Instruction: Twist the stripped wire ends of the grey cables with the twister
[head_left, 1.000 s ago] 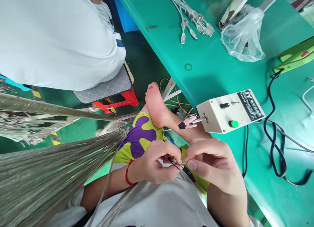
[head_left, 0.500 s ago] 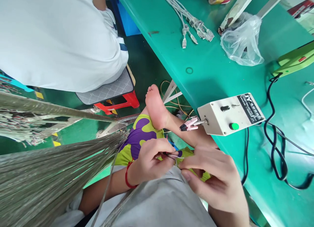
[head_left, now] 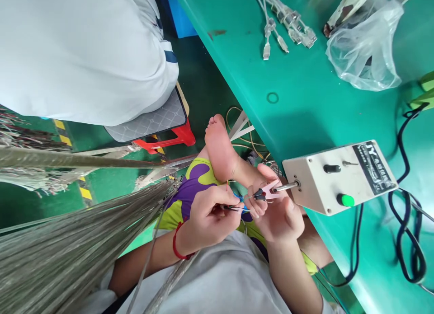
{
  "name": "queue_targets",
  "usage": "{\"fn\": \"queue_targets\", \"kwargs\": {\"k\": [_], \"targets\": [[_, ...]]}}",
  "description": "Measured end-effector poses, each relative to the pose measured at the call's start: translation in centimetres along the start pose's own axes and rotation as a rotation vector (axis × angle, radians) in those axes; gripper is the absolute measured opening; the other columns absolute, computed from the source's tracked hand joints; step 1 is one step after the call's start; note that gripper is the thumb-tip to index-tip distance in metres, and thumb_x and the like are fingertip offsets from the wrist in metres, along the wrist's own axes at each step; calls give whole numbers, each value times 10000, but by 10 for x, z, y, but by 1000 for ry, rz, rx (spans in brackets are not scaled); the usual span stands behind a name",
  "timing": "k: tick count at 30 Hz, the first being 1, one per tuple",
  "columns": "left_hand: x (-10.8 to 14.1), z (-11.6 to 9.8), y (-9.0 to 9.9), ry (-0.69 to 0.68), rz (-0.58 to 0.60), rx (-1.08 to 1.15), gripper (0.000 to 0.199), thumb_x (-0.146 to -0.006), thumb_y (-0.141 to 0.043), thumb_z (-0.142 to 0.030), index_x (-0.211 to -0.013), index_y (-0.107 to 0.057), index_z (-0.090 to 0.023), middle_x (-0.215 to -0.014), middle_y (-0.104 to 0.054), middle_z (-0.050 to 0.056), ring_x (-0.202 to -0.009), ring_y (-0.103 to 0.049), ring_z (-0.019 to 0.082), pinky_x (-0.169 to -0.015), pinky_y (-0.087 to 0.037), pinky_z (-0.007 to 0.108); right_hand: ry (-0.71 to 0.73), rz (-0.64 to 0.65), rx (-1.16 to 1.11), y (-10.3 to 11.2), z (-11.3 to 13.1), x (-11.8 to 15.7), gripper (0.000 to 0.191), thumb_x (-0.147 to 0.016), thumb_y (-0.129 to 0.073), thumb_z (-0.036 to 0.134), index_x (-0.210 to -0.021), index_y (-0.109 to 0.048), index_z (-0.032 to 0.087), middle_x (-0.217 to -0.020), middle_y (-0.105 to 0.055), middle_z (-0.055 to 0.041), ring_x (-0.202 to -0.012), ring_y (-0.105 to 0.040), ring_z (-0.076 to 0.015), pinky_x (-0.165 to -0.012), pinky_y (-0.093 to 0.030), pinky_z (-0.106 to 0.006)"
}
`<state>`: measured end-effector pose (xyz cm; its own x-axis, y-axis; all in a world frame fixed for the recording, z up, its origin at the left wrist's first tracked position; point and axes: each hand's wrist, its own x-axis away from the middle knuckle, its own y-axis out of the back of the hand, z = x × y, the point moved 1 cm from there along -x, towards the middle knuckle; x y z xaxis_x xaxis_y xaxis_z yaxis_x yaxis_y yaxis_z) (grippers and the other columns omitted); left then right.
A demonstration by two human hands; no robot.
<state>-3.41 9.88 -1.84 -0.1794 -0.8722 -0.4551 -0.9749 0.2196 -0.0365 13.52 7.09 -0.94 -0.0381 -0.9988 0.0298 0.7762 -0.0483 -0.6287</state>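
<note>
My left hand [head_left: 215, 212] is closed, thumb against the fingers, in a pinch on several thin coloured wires [head_left: 233, 208]. Short ends of these wires reach across to my right hand [head_left: 276, 217]. That hand is turned palm up, its lower fingers curled on the wire ends while the thumb stands apart. A pink clip with black tips [head_left: 267, 192] lies in front of the right fingers. Its metal shaft comes out of a white box [head_left: 317, 183] with a black knob and a green button. Fingers partly hide the wire ends, and whether the clip grips them is unclear.
The box stands at the edge of a green table [head_left: 298, 88]. Farther back lie USB cables [head_left: 288, 22] and a clear plastic bag [head_left: 366, 52]. Long grey cables [head_left: 84, 241] hang at left. A person in white [head_left: 84, 56] sits on a red stool [head_left: 183, 135].
My right hand has turned palm up and moved left and up to the clip. Blue wire now shows between the hands. The view has shifted, so the box appears farther right and lower.
</note>
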Motion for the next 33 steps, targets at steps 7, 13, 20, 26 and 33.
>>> {"fn": "queue_targets", "kwargs": {"k": [7,13,20,26,33], "targets": [[-8,2,-5,-22,41,43,261,-995,-793,-40,-1080,-648,-240,-744,-657,-76,-537,-506,73,-530,-420,184,-18,-3,-18,11,-17,1,463,-1133,-721,744,-1340,-908,375,-546,-225,139,-400,-111,-109,-412,-234,-263],[-9,5,-8,29,74,37,252,-990,-779,-42,-1058,-648,-246,-747,-644,-60,-538,-517,90,-530,-423,209,0,-118,37,9,-18,3,451,-1142,-694,740,-1225,-899,347,-477,-252,133,-433,-122,-128,-462,-326,-289],[-5,10,-11,74,79,60,230,-1017,-758,-61,-1073,-642,-251,-739,-621,-65,-543,-511,95,-544,-420,222,19,-68,-18,7,-14,-2,371,-1136,-750,666,-1230,-912,347,-460,-281,118,-436,-180,-142,-444,-284,-265],[-7,7,-13,85,100,80,221,-1024,-775,-60,-1072,-658,-242,-769,-692,-49,-562,-547,95,-545,-443,214,-50,-187,88,8,-15,2,513,-1033,-806,794,-1135,-907,301,-458,-284,113,-427,-243,-149,-426,-310,-276],[-6,8,-9,67,115,137,181,-1085,-795,-119,-1130,-672,-244,-801,-686,-37,-609,-559,95,-552,-451,200,-139,-98,393,13,8,25,652,-1060,-772,842,-1085,-936,212,-517,-554,33,-419,-449,-152,-433,-300,-311]]}}
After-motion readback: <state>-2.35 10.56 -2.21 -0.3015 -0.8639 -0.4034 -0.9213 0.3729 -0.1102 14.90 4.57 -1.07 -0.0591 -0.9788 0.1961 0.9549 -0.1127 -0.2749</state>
